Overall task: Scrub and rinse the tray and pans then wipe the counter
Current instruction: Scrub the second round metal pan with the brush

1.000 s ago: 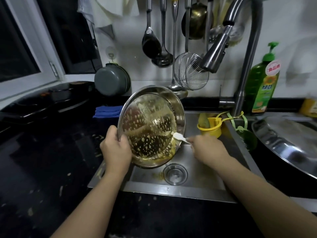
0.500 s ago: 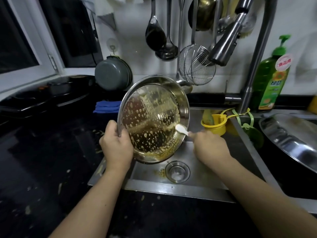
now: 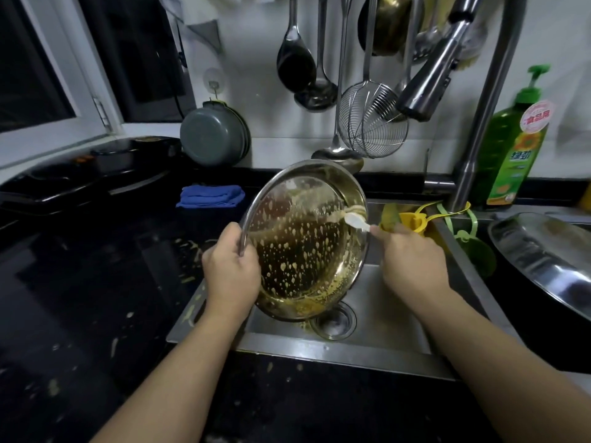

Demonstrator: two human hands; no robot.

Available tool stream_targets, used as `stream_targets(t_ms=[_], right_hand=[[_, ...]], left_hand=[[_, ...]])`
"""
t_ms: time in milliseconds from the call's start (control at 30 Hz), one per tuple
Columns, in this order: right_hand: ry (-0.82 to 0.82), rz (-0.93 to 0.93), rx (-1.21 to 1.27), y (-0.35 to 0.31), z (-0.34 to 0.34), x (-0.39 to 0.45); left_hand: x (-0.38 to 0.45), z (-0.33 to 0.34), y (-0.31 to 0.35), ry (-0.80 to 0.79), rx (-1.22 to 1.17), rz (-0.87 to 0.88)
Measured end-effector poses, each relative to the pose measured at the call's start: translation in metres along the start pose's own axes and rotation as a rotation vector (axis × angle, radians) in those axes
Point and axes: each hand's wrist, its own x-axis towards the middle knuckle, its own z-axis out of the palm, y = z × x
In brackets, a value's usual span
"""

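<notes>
A round steel pan, smeared and spotted with yellow batter, is tilted on edge over the sink. My left hand grips its left rim. My right hand holds a small white scraper, whose tip touches the upper right inside wall of the pan, where batter has gathered. Yellow residue lies at the pan's low edge near the drain. A large steel tray rests at the right.
The black counter at left carries batter specks. A folded blue cloth lies behind the pan. The faucet, hanging utensils, a green soap bottle and a yellow cup crowd the back and right.
The scraper has travelled from the lower right of the pan up its inner wall to the upper right. The pan stays tilted in my left hand.
</notes>
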Motion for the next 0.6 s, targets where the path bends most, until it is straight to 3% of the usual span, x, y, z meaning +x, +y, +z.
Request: stream_targets(t_ms=[67, 200, 300, 367, 433, 500, 600], right_hand=[[-0.051, 0.029, 0.003, 0.004, 0.002, 0.001], [-0.489, 0.025, 0.115, -0.013, 0.012, -0.009], [-0.635, -0.007, 0.175, -0.018, 0.013, -0.008], [-0.56, 0.084, 0.153, -0.006, 0.013, 0.002], [-0.337, 0.199, 0.128, 0.007, 0.011, 0.008], [-0.151, 0.194, 0.074, 0.011, 0.005, 0.007], [-0.001, 0.105, 0.093, 0.009, 0.001, 0.006]], left_hand=[[0.0, -0.001, 0.002, 0.007, -0.013, 0.005], [0.001, -0.003, 0.001, 0.072, -0.039, -0.077], [0.002, -0.003, 0.001, 0.04, -0.035, -0.096], [0.002, -0.001, 0.003, -0.001, -0.023, -0.092], [0.0, 0.001, 0.003, -0.054, -0.003, -0.049], [-0.001, 0.002, 0.001, -0.106, 0.037, 0.009], [-0.001, 0.003, -0.003, -0.141, 0.081, 0.061]])
